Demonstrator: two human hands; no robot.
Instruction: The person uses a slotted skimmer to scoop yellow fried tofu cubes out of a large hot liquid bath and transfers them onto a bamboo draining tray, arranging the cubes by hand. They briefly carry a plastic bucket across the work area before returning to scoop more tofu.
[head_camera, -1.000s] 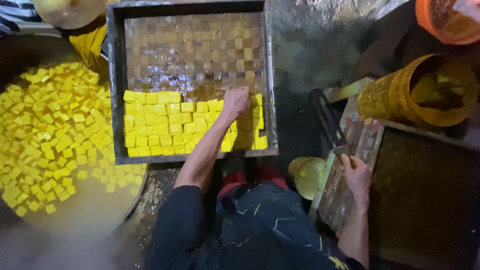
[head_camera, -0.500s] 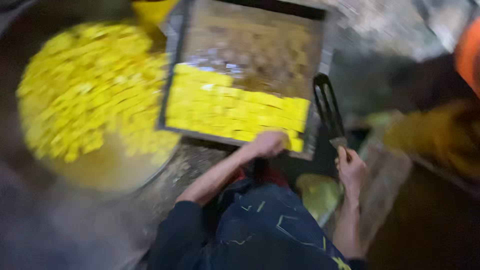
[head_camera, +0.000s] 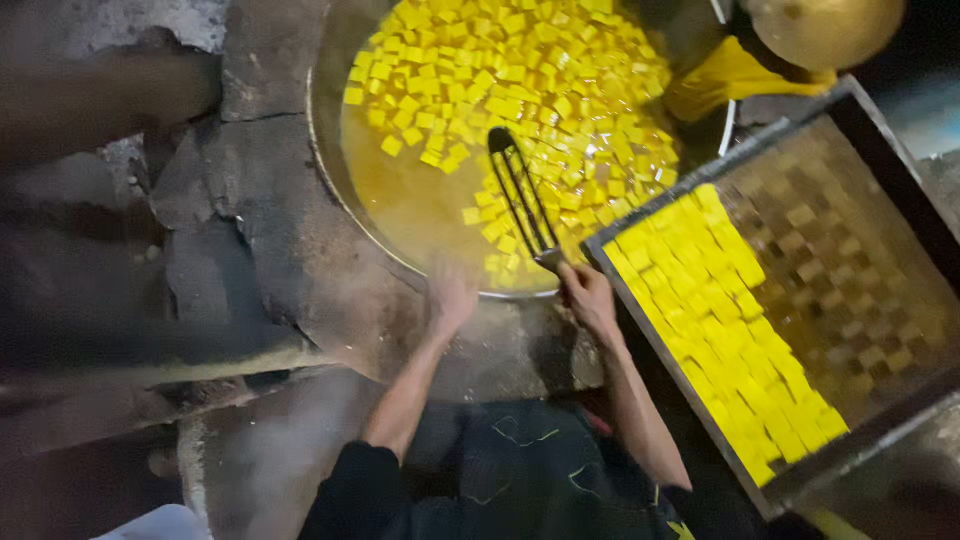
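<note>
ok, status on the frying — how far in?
Done: many yellow cubes float in the wok. In hand: right hand holds the tongs over the oil; left hand rests at the rim. Left: rows of cubes on the tray.

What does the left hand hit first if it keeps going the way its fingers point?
Likely the rim of the wide pan, then the yellow liquid and floating cubes. The left hand rests on the stone surround just short of that rim; height above it is unclear.
</note>
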